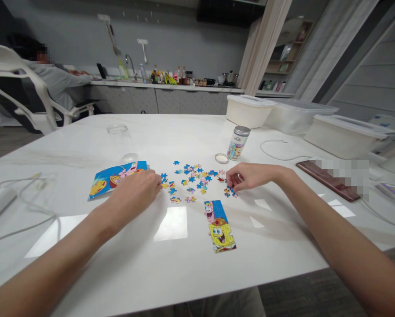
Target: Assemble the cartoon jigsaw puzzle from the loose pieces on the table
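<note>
My left hand (140,185) is closed at the left edge of the scattered jigsaw pieces (192,179), covering part of a blue cartoon picture sheet (101,181). What its curled fingers hold, if anything, is hidden. On the right of the pieces, my right hand (243,176) bends its fingers down onto a small cluster of jigsaw pieces (228,192), fingertips pinched at one of them. Nearer to me lies a joined strip of puzzle (220,226) with a yellow and a pink cartoon character. Behind my right hand stand a printed can (239,143) with a silver top and a round lid (221,158).
A clear jar (117,130) stands far left. White storage boxes (250,110) line the back right. A brown bar-shaped object (327,180) and cables (276,149) lie right, more cables (26,198) left. A person (57,81) sits by the far counter.
</note>
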`<state>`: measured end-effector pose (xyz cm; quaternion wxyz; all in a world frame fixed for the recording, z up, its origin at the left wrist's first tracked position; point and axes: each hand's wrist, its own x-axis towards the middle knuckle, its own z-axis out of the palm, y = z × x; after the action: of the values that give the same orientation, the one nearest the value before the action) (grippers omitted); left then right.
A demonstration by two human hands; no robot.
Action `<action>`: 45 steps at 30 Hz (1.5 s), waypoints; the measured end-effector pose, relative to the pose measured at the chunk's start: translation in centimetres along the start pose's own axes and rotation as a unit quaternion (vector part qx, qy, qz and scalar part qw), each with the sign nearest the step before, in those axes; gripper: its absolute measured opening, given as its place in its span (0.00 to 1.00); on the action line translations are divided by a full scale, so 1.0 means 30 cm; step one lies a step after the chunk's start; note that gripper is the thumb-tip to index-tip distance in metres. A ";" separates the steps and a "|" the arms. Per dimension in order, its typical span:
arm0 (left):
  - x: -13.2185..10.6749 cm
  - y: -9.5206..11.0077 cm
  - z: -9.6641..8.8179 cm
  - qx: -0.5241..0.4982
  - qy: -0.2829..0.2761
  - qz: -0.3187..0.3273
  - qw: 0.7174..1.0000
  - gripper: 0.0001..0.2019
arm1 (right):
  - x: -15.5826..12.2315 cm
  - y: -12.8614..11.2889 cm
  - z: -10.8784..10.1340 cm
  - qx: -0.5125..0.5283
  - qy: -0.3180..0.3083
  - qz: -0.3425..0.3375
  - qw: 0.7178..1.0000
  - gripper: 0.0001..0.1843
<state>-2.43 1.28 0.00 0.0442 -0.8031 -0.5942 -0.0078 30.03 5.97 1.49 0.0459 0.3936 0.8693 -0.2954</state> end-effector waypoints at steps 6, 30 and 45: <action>-0.010 0.040 -0.022 0.097 -0.048 -0.029 0.994 0.15 | 0.038 0.016 0.022 -0.076 0.097 -0.042 0.992 0.07; -0.004 0.011 -0.003 0.110 -0.064 0.005 0.992 0.15 | 0.095 0.054 0.089 -0.125 0.168 -0.088 0.974 0.21; 0.011 0.013 0.021 0.091 -0.083 0.031 0.992 0.17 | 0.100 0.105 0.088 -0.194 0.215 0.010 0.957 0.18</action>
<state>-1.98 1.52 -0.64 0.0677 -0.8114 -0.5692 0.1146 29.81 8.13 -3.11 -0.0633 0.4397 0.8955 -0.0290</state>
